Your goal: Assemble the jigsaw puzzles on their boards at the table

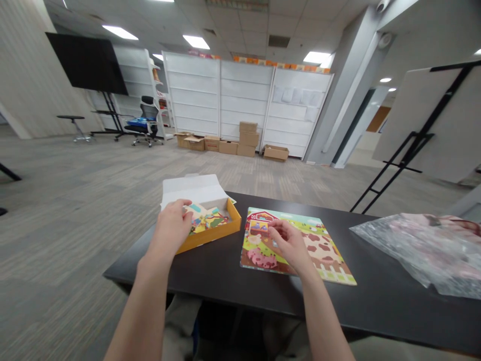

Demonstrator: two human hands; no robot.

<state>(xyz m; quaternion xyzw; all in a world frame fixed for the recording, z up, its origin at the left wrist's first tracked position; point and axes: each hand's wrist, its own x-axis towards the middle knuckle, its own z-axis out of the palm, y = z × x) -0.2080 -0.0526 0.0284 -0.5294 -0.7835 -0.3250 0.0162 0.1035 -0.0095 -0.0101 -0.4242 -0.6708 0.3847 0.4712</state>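
Set on the worktop are an open box at left, a picture board beside it, and a plastic bag at right. Loose pieces are held in the box.

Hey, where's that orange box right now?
In the head view, the orange box sits on the black table, left of the farm picture board, with the left hand at its open top.

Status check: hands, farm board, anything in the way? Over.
Left hand at open box. Right hand at small piece on farm board, grip unclear. Plastic bag right of board, not touching.
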